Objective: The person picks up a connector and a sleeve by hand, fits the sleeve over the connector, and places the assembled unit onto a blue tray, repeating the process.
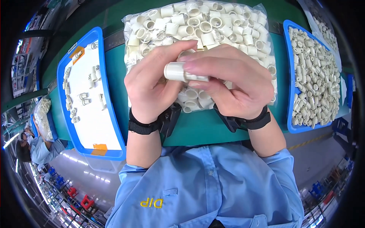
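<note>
Over the middle of the bag, my right hand (237, 79) pinches a short white plastic tube fitting (176, 71) between thumb and fingers. The fitting lies sideways, with its wide round end to the left and a narrower part under my fingertips. Close against it, my left hand (150, 78) is curled, its fingers bent toward the right hand. A round rim shows by the left fingertips; whether they grip it is hard to see. Beneath both hands lies a clear plastic bag (131, 57) full of white plastic sleeves (205, 26).
To the left, a blue-rimmed tray (118, 146) with a white lining holds several white fittings with metallic-looking ends (84, 98). On the right stands a blue bin (291, 127) heaped with small white plastic parts (315, 76). Another person (42, 148) sits at far left.
</note>
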{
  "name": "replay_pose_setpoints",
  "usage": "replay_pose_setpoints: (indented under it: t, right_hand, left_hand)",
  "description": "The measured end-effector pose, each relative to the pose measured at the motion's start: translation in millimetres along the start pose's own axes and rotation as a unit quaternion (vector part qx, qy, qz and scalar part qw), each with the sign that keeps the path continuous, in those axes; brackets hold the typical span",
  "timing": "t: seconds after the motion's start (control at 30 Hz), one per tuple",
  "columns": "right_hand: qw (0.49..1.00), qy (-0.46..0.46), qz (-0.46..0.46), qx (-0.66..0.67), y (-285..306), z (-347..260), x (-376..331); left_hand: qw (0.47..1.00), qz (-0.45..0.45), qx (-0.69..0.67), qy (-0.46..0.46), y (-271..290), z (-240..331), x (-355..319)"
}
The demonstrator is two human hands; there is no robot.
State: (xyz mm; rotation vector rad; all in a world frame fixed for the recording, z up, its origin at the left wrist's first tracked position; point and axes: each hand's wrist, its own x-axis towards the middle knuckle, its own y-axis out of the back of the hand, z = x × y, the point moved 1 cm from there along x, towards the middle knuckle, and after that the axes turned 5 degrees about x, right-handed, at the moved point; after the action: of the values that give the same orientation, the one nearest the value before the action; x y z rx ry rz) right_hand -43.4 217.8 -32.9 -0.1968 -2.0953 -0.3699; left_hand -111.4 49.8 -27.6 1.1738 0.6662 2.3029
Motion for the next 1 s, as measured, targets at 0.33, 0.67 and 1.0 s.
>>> replay_pose_setpoints:
  t: [0.33,0.67,1.0]
  right_hand:
    - [0.998,0.048,0.022,-0.045,-6.3,-12.1,-1.9]
    - [0.996,0.045,0.013,-0.070,-5.9,-13.3,-3.2]
    - [0.994,0.022,0.020,-0.108,-7.8,-14.1,-0.5]
  left_hand:
    - [0.948,0.104,-0.271,0.132,-5.1,-0.9,-4.3]
    - [0.988,0.035,-0.137,0.063,0.2,-11.9,-7.0]
    - [0.994,0.040,-0.100,-0.004,1.2,-18.7,-2.7]
